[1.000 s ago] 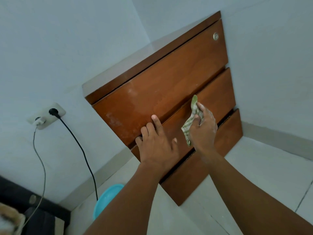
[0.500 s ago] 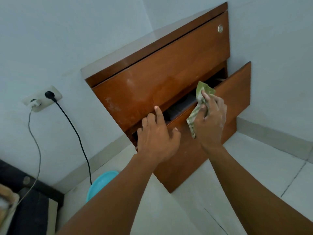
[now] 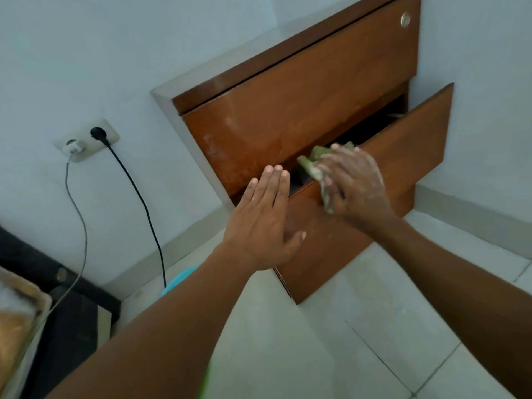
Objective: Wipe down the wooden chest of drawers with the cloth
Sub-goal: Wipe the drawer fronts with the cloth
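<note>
Your reddish-brown wooden chest of drawers point(image 3: 302, 90) stands against the pale wall, and its middle drawer point(image 3: 403, 145) is pulled out; the inside is dark and you cannot tell what lies in it. The top drawer front above it carries a small round silver lock point(image 3: 405, 19) near its right end. Your left hand point(image 3: 263, 223) is held flat over the left end of the open drawer, its grip spread with the fingers straight and close together, holding nothing. Your right hand point(image 3: 355, 182) rests on the drawer's top edge, its grip curled round the crumpled green checked cloth point(image 3: 315, 164), which lies bunched on that edge and partly hangs down the front. To the left, a black cable point(image 3: 144, 205) and a thin grey cable point(image 3: 82, 226) run down from a beige double wall socket point(image 3: 86, 139). A round light-blue plastic basin point(image 3: 180, 279) sits on the white tiled floor point(image 3: 316, 341), mostly hidden behind your left forearm. No writing can be read.
</note>
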Action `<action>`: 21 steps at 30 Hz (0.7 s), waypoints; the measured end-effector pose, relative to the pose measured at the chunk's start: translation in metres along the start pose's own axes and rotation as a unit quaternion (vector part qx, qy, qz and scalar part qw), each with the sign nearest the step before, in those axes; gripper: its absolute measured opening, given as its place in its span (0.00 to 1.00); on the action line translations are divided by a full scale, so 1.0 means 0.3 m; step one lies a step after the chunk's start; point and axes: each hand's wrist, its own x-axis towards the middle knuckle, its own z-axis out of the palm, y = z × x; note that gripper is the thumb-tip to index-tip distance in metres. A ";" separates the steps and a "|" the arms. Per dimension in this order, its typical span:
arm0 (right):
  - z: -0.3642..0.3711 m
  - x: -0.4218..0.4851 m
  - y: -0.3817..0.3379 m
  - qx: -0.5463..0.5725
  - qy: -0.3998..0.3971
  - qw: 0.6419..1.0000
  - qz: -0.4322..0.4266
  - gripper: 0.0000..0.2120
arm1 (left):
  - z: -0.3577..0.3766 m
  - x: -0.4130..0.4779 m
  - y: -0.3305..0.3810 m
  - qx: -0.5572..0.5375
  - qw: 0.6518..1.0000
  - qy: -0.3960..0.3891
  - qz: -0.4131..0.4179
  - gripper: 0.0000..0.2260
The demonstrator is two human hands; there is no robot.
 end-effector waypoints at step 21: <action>0.228 -0.231 -0.276 0.159 0.124 0.944 0.260 0.26 | 0.003 0.256 -0.002 -0.108 0.990 -0.053 0.080 0.40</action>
